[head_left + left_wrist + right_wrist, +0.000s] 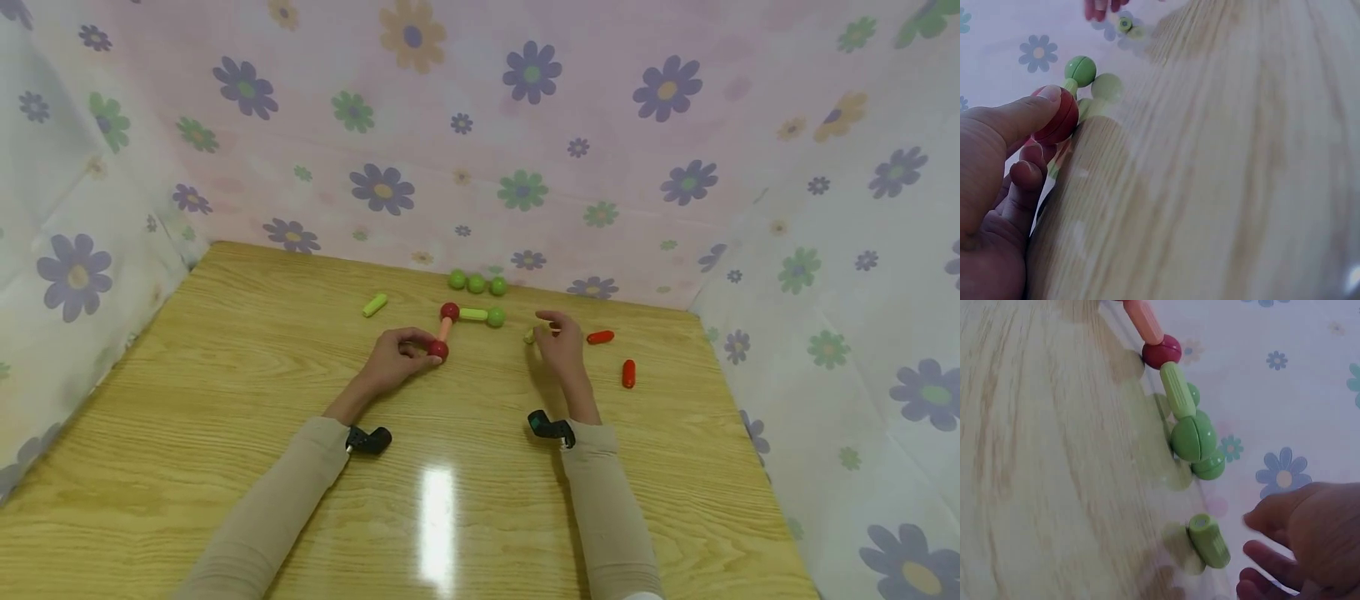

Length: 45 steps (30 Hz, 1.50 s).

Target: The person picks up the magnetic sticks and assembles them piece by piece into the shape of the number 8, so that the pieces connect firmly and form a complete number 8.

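My left hand (392, 362) pinches a red ball (438, 351) between thumb and fingers. From that ball a peach rod (445, 330) runs to a second red ball (449, 312). There a light green rod (473, 314) branches off to the right and ends in a green ball (496, 317); the joined pieces form a bent chain. My right hand (562, 346) hovers beside a loose light green rod (1209, 541), its thumb and fingers spread. In the right wrist view a gap shows between those fingers and the rod, which lies on the table.
Three green balls (476, 284) sit in a row at the table's back edge. Another light green rod (375, 305) lies to the left. Right of my right hand are two red rods, one farther back (600, 337) and one nearer (628, 374). Flowered cloth (457, 167) hangs behind the wooden table (285, 517).
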Tool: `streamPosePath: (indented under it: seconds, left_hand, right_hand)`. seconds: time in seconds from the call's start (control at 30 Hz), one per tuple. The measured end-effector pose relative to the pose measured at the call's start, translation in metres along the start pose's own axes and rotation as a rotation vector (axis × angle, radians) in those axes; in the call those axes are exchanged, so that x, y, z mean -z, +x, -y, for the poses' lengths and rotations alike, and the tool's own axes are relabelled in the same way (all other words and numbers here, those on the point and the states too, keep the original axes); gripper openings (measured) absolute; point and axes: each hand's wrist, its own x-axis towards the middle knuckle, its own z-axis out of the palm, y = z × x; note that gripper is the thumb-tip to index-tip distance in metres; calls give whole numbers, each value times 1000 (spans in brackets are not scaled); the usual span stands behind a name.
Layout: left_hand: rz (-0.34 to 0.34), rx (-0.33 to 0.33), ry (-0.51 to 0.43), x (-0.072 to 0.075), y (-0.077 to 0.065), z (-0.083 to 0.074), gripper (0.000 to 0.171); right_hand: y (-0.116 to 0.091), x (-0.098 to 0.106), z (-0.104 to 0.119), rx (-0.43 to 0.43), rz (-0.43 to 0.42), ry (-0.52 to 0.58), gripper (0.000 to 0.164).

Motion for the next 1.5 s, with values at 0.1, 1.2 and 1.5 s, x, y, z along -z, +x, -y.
streamPosePath:
  seconds: [0.1, 1.2, 1.5]
  left_hand:
    - [5, 1, 9, 0, -4, -9, 34]
    - [13, -35, 9, 0, -4, -4, 33]
    - [4, -47, 2, 1, -1, 3, 35]
  right_hand:
    - [-3, 1, -6, -45, 75, -49, 38]
    - [-24, -21, -1, 145, 451, -35, 31]
    - [-24, -41, 5, 186, 506, 18, 23]
